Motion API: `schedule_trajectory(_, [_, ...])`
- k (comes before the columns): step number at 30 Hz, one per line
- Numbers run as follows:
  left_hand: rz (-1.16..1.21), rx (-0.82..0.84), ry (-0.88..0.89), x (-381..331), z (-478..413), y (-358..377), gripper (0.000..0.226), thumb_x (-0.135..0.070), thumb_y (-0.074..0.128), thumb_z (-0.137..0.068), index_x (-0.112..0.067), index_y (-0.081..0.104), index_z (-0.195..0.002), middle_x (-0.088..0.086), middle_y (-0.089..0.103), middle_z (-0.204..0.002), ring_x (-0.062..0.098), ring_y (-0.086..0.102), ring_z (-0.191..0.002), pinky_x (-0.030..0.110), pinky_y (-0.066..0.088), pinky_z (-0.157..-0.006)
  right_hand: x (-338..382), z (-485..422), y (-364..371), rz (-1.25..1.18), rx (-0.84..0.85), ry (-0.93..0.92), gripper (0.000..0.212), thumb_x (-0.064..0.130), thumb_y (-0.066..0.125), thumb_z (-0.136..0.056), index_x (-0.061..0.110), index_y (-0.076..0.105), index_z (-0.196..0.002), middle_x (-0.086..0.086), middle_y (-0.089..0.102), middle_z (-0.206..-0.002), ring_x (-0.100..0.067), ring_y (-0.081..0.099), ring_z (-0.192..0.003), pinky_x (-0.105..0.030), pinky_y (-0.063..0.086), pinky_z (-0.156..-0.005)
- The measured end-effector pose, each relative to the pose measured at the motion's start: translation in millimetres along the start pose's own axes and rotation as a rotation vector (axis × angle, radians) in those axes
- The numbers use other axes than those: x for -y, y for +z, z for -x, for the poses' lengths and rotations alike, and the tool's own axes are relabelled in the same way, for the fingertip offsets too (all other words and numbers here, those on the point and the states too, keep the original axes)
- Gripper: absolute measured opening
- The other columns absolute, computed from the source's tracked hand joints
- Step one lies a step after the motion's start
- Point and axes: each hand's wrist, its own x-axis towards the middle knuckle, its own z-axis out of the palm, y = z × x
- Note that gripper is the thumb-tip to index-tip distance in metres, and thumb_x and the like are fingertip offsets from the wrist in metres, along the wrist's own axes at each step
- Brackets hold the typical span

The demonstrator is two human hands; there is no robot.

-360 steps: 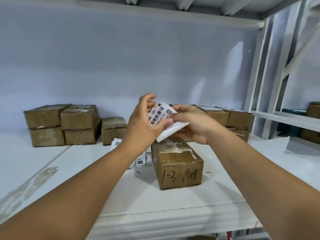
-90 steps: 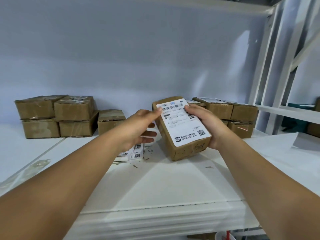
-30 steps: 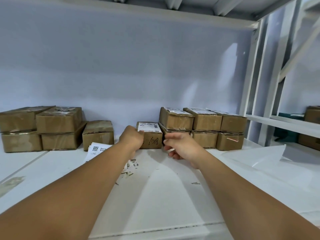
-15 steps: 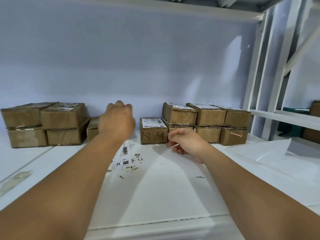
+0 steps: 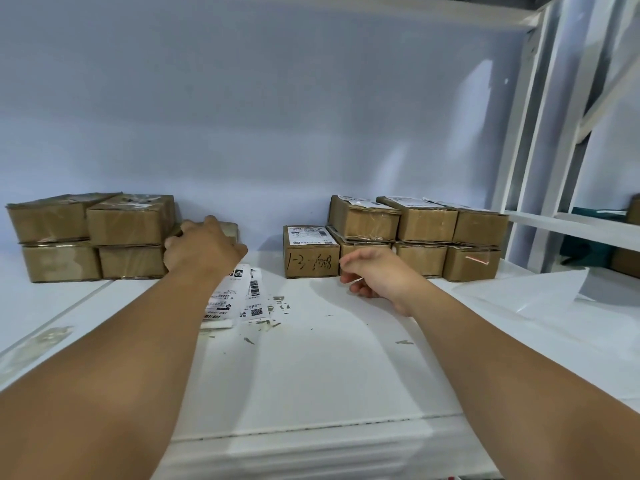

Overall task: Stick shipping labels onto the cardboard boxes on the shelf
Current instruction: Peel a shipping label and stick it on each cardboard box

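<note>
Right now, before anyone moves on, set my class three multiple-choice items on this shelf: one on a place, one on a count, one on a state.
1. Where is the box with handwriting?
A. Beside the right stack, on its left
B. On top of the left stack
C. At the shelf's front edge

2. How many boxes form the right stack's top row?
A. One
B. Three
C. Five

3. What is the right hand doing?
A. Lying flat on the shelf
B. Gripping a box
C. Pinching a thin white slip

Answers:
1 A: it stands on the shelf at the right stack's left end.
2 B: three boxes sit side by side on top.
3 C: a white slip pokes out from under its curled fingers.
</note>
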Motion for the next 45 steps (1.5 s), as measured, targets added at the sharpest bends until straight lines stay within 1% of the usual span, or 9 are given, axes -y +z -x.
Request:
schedule_trajectory(11, [0.138,-0.538,0.326,-53.4,40.5,-45.7,0.061,-0.044,0.060,-0.077,-0.014,0.043,-0.127,0.017,0.031,-0.136,0.039,0.045,-0.105,0.038,0.040,-0.066,10.6,4.5,-1.4,-0.145,-0.020,-0.123,0.008,0.025,0.058,-0.094,0.024,0.062,-0.087,-0.001,0.067,-0.078,-0.012,0.053,-0.053,-0.022,0.040,-0.052])
schedule_trajectory(16, [0.213,-0.676,0.554,-77.7,65.7,-46.8,0.056,-0.049,0.052,-0.068,-0.018,0.052,-0.115,0.015,0.039,-0.116,0.035,0.051,-0.091,0.031,0.041,-0.058,24.1,6.8,-9.8,-0.585,-0.051,-0.211,0.041,0.048,0.052,-0.092,0.030,0.047,-0.128,-0.005,0.070,-0.092,-0.016,0.062,-0.069,-0.030,0.052,-0.070])
schedule_trajectory(19, [0.361,-0.597,0.631,-89.4,83.0,-43.1,0.061,-0.052,0.063,-0.067,-0.023,0.053,-0.119,0.013,0.041,-0.109,0.029,0.050,-0.092,0.031,0.045,-0.056,25.2,5.0,-17.7,-0.772,-0.045,-0.250,0.066,0.056,0.055,-0.087,0.039,0.027,-0.144,-0.004,0.068,-0.095,-0.014,0.066,-0.071,-0.033,0.056,-0.073])
schedule_trajectory(23, [0.398,-0.471,0.634,-101.6,102.3,-41.4,0.070,-0.058,0.064,-0.069,-0.027,0.044,-0.129,0.004,0.031,-0.110,0.021,0.045,-0.096,0.029,0.042,-0.060,23.0,-1.1,-23.4,-0.965,0.018,-0.330,0.090,0.053,0.069,-0.077,0.033,0.019,-0.149,-0.007,0.059,-0.132,-0.022,0.063,-0.113,-0.049,0.047,-0.100])
schedule_trajectory(27, [0.525,-0.364,0.781,-98.3,99.7,-41.2,0.061,-0.067,0.045,-0.074,-0.029,0.049,-0.122,-0.005,0.031,-0.103,0.009,0.043,-0.084,0.026,0.041,-0.063,19.1,-4.0,-34.0,-1.027,-0.018,-0.245,0.094,0.044,0.077,-0.067,0.024,0.030,-0.146,-0.015,0.057,-0.133,-0.035,0.060,-0.115,-0.057,0.048,-0.092])
schedule_trajectory(30, [0.917,-0.159,0.727,-92.7,81.2,-36.1,0.051,-0.065,0.032,-0.080,-0.028,0.055,-0.107,-0.003,0.043,-0.100,0.005,0.049,-0.077,0.022,0.045,-0.071,20.3,-2.0,-33.3,-0.987,0.049,-0.210,0.081,0.037,0.069,-0.070,0.015,0.038,-0.141,-0.020,0.054,-0.135,-0.039,0.055,-0.120,-0.055,0.049,-0.091])
schedule_trajectory(34, [1.232,0.182,0.336,-86.1,58.6,-30.5,0.026,-0.044,0.050,-0.092,-0.029,0.051,-0.113,0.007,0.054,-0.109,0.016,0.057,-0.082,0.029,0.048,-0.067,21.4,3.1,-26.4,-0.850,0.107,-0.199,0.063,0.020,0.050,-0.087,0.027,0.031,-0.146,-0.011,0.060,-0.128,-0.029,0.067,-0.098,-0.040,0.056,-0.078])
schedule_trajectory(39, [1.317,0.330,0.203,-74.3,50.2,-34.6,0.028,-0.024,0.055,-0.093,-0.028,0.052,-0.120,-0.004,0.059,-0.101,0.011,0.059,-0.083,0.024,0.046,-0.065,22.7,13.0,-20.1,-0.611,0.296,-0.072,0.048,0.025,0.053,-0.085,0.014,0.049,-0.131,-0.013,0.063,-0.119,-0.025,0.065,-0.093,-0.037,0.058,-0.072])
schedule_trajectory(45, [1.083,0.508,0.260,-66.4,49.2,-32.9,0.009,-0.023,0.063,-0.089,-0.018,0.063,-0.097,-0.001,0.063,-0.084,0.011,0.059,-0.070,0.021,0.048,-0.061,18.3,11.0,-15.8,-0.332,0.166,0.086,0.041,0.049,0.058,-0.088,0.019,0.063,-0.116,-0.010,0.068,-0.110,-0.024,0.065,-0.093,-0.040,0.054,-0.084])
